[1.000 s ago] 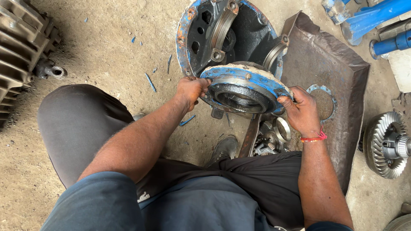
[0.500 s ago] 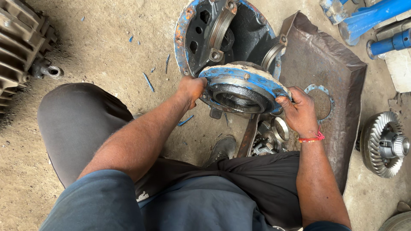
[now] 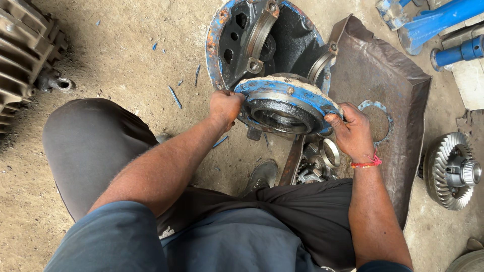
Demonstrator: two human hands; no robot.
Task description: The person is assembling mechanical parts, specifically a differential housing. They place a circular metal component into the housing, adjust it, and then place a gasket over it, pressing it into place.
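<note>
A: Both hands are on the blue round flange housing (image 3: 286, 107) right now, the left hand (image 3: 225, 107) clamped on its left rim, fingers curled over the edge.

B: And the right hand (image 3: 353, 132) has the opposite rim, thumb on top, fingers wrapped underneath (a red thread sits on that wrist). So it's gripped from both sides and held up off the ground.

A: Where is it sitting, exactly?

B: Just in front of the big differential carrier (image 3: 262, 40), the black casting with the blue, rusty flange, and overlapping its lower edge. Its open bore faces up toward the camera.

A: Compared with a second ago?

B: Hardly any change. Same grip on both rims, the housing in the same spot against the carrier; its tilt, if it has shifted, I can't tell.

A: Below it there's a heap of loose parts, a bearing ring (image 3: 330, 152) among them, and a flat metal bar (image 3: 293, 161) leaning down to the floor.

B: To the right, a thin blue gasket (image 3: 388, 108) lies on the dark metal tray (image 3: 403, 166), and a ring gear (image 3: 448, 171) rests on the dirt floor well apart from the hands.

A: Finned engine casing (image 3: 22, 55) at far left.
</note>
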